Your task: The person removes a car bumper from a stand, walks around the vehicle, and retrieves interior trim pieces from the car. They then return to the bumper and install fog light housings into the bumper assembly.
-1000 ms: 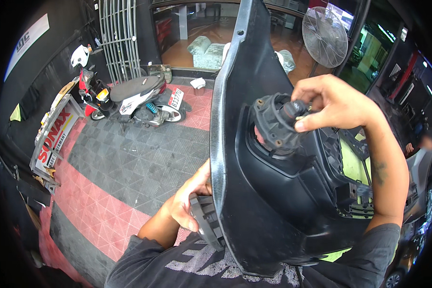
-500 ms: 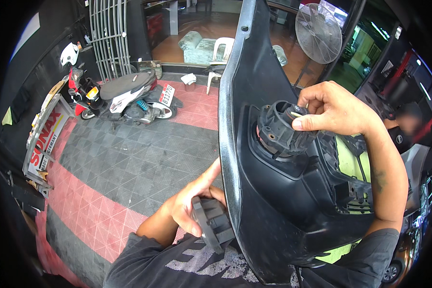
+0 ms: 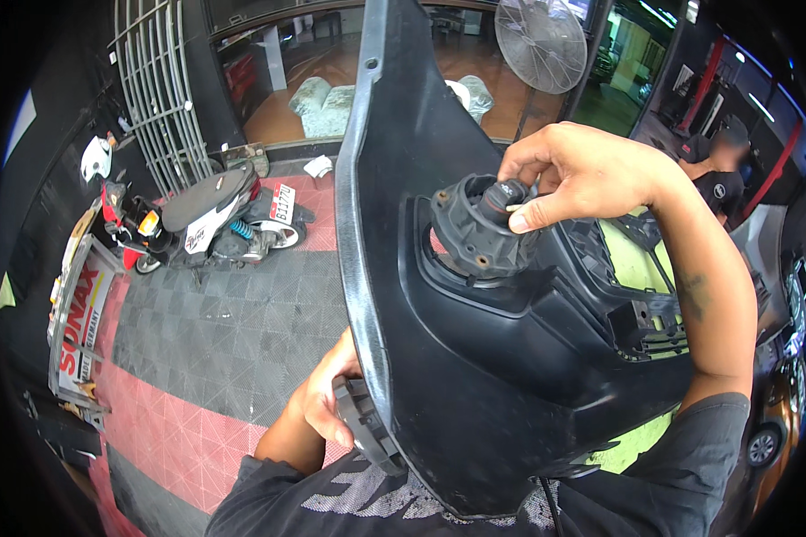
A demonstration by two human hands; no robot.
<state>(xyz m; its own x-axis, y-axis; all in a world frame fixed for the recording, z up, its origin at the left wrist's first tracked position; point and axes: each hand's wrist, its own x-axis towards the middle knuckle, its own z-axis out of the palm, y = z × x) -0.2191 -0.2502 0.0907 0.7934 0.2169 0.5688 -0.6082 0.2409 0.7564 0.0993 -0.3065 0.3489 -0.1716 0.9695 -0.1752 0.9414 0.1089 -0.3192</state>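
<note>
A large black plastic bumper (image 3: 501, 376) stands tilted against my body, its inner side facing me. A round black lamp housing (image 3: 470, 234) sits in its recess, with screw holes around its rim. My right hand (image 3: 591, 174) is closed, thumb and fingers pinching a black bulb socket (image 3: 500, 202) at the back of the housing. Lower down, beside the bumper's outer edge, my left hand (image 3: 324, 403) is closed around a round, thick-rimmed black plastic part (image 3: 365, 430). The bumper hides some of those fingers and part of that piece.
A scooter (image 3: 215, 210) is parked at the far left, near a low sign stand (image 3: 85, 313). Metal bars (image 3: 157, 98) lean on the wall. A standing fan (image 3: 540, 45) is at the back. Another person (image 3: 721, 183) and cars (image 3: 784, 385) are at the right.
The bumper, both hands and the background have shifted left in the view. My right hand keeps its pinch on the bulb socket, whose end shows more now. My left hand still holds the round part.
</note>
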